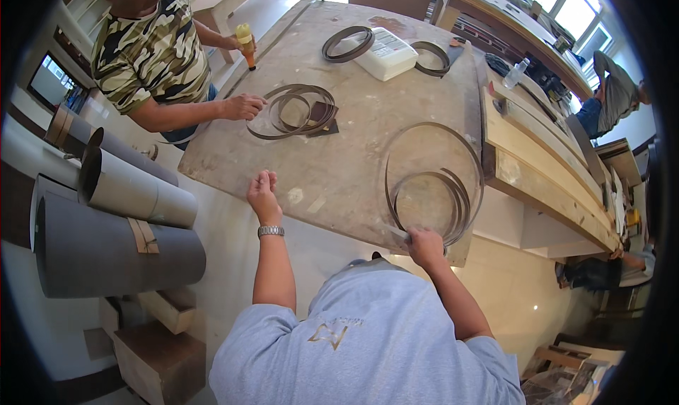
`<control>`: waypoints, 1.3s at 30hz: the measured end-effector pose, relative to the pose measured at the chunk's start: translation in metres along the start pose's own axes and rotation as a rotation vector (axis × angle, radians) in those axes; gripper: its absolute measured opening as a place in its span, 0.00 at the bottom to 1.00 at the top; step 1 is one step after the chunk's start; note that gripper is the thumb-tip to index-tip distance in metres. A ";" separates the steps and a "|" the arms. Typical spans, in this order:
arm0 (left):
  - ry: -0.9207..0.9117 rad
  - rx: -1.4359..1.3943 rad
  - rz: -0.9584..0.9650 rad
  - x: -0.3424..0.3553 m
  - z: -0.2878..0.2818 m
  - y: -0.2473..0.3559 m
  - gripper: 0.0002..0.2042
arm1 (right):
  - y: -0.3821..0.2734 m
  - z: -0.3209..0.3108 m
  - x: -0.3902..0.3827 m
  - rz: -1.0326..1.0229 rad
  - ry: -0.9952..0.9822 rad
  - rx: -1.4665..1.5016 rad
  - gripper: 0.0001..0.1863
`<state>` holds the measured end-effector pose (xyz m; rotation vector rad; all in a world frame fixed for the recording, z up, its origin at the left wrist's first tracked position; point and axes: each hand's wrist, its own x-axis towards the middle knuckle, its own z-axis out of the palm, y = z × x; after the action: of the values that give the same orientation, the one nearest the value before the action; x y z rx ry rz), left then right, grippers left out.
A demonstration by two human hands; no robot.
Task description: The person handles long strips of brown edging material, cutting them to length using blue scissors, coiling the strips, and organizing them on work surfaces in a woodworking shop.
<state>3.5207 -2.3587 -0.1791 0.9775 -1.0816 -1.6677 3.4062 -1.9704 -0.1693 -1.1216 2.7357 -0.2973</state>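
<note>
My left hand [264, 189] is raised near the table's front edge, fingers curled together; whether it holds anything is too small to tell. My right hand [422, 244] grips a flat, pale blade-like piece [396, 232] at the lower edge of loose coils of thin brown strip [461, 187] on the worn wooden table [332, 172]. More coiled strips [315, 94] lie over a dark square piece [329, 126] near a co-worker's hand [246, 106]. Two tighter rolls [332, 46] flank a white package [387, 57] at the back.
A co-worker in camouflage [152, 59] stands at the left, holding a yellow-topped bottle [245, 39]. Large grey rolls [120, 244] and wooden boxes [159, 355] are left below. Right are stacked boards [537, 182], a clear bottle [515, 73] and two other people [608, 94], [608, 271].
</note>
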 end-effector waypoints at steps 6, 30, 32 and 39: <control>-0.045 0.069 0.047 -0.003 0.005 -0.018 0.07 | -0.001 -0.001 0.000 0.012 -0.016 -0.002 0.09; -0.928 -0.041 -0.954 -0.174 0.092 -0.077 0.27 | -0.014 -0.016 -0.015 -0.076 0.204 0.125 0.04; -0.934 -0.019 -0.926 -0.178 0.096 -0.076 0.25 | -0.011 -0.012 -0.022 -0.101 0.226 0.081 0.05; -0.870 0.170 -0.752 -0.175 0.101 -0.086 0.11 | -0.003 -0.004 -0.029 -0.189 0.194 0.068 0.07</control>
<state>3.4559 -2.1503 -0.2045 0.8073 -1.5296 -2.8052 3.4279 -1.9517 -0.1624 -1.4028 2.7599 -0.5480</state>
